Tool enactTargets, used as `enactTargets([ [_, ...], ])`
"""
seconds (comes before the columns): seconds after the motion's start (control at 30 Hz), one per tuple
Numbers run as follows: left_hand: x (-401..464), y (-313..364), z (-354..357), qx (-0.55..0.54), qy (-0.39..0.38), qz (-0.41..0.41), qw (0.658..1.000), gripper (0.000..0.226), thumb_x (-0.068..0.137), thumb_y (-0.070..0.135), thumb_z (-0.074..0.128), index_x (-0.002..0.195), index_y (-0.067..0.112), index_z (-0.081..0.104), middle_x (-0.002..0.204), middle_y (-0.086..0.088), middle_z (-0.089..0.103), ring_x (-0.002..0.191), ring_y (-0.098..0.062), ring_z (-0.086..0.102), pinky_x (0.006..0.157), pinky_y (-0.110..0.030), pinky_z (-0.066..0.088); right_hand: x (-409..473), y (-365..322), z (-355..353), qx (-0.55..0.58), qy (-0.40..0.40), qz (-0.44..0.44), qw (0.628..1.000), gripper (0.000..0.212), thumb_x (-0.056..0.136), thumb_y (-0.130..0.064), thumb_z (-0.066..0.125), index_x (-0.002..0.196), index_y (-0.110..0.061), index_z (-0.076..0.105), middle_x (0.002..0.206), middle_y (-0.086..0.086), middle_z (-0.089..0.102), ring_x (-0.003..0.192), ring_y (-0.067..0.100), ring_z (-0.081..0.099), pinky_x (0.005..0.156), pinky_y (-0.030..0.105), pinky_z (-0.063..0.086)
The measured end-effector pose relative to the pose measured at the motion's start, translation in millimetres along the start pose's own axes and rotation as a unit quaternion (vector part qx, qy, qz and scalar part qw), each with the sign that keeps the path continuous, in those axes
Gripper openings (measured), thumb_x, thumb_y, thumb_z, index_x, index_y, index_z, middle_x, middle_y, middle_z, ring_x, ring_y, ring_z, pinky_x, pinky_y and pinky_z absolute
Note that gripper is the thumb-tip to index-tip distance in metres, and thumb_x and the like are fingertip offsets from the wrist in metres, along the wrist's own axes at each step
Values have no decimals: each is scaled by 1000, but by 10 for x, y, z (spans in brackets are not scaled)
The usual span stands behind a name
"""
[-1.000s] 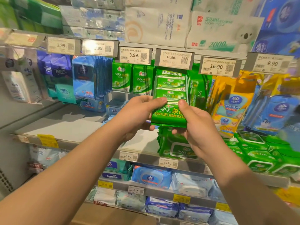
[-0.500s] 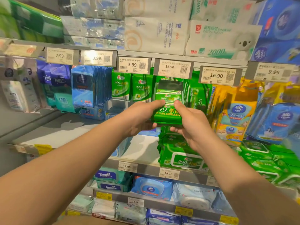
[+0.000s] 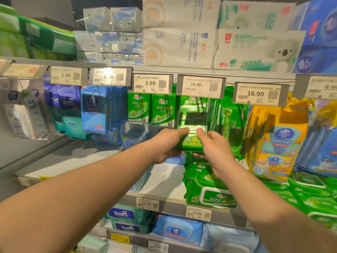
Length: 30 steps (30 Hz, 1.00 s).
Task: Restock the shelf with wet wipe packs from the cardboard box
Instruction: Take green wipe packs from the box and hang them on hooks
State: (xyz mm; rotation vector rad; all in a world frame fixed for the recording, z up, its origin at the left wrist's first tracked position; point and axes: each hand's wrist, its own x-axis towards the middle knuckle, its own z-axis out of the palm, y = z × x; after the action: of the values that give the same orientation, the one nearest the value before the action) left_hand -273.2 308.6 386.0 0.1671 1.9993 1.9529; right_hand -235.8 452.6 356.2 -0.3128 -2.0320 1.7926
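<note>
Both hands clamped on green wipe pack [image 3: 192, 136] at 12 o'clock: my left hand [image 3: 166, 145] pinches its lower left edge, my right hand [image 3: 212, 145] its lower right. Best to keep it level and slide the top onto the hook under the 16.90 tag [image 3: 200, 85]. Hanging green packs [image 3: 230, 117] at 2 o'clock crowd the slot; stacked lidded packs [image 3: 209, 189] sit below.
</note>
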Motion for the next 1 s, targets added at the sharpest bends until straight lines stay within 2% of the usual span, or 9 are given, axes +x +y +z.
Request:
enactTargets([
  [0.07,82,-65,-1,1,4,-3,1000,27,102,36,62,113,11,69,101,-10,74,89,-24,67,75,-34,55,166,215,-28,-17,-6,-3,1000,125,44,-98,64,137,-16,56,136,5,64,118,24,66,94,48,59],
  [0.13,154,-138,7,1,12,2,1000,31,102,35,62,118,10,68,109,-13,75,98,-26,69,82,-36,57,228,309,-41,-6,-33,6,999,128,40,-99,65,139,-19,54,140,4,62,120,23,65,96,48,57],
  [0.3,269,-272,34,-3,30,18,999,32,100,40,63,115,13,70,112,-10,77,110,-26,71,85,-38,59,129,156,-30,20,-57,47,997,78,92,-52,68,151,-8,42,145,9,54,114,22,67,82,37,64],
  [0.47,277,-296,53,22,49,10,999,30,100,43,61,115,18,69,116,-7,73,109,-24,67,76,-34,57,184,187,-44,33,-65,89,993,66,97,-44,67,145,-2,50,143,11,58,113,21,67,94,37,60],
  [0.57,260,-321,31,28,61,8,998,25,99,41,62,115,22,67,120,-3,67,110,-23,64,85,-39,60,164,196,-73,38,-67,108,991,58,98,-35,68,143,-2,52,143,13,58,115,23,65,103,41,55],
  [0.7,191,-363,-7,19,56,3,998,35,100,43,62,128,22,64,119,4,63,109,-20,64,78,-36,57,64,177,-133,22,-54,117,991,36,99,-21,67,129,-1,62,111,11,68,104,24,69,103,41,55],
  [0.77,153,-392,-38,14,49,5,999,37,99,45,62,130,24,63,123,4,62,111,-21,63,78,-36,57,-24,140,-158,18,-54,118,991,11,101,-14,63,106,-6,67,124,27,64,114,39,65,105,48,52],
  [0.87,97,-441,-78,20,45,8,999,38,97,47,64,130,26,61,127,4,62,111,-21,63,85,-39,59,-140,108,-165,21,-62,123,990,13,101,-9,59,89,-11,64,137,38,51,130,50,52,109,57,44],
  [1.0,-29,-470,-115,18,39,10,999,37,96,48,66,126,27,61,126,4,63,113,-21,62,82,-38,57,-239,115,-167,16,-59,115,992,8,101,-11,59,101,-10,68,115,31,66,122,46,61,106,51,51],
])
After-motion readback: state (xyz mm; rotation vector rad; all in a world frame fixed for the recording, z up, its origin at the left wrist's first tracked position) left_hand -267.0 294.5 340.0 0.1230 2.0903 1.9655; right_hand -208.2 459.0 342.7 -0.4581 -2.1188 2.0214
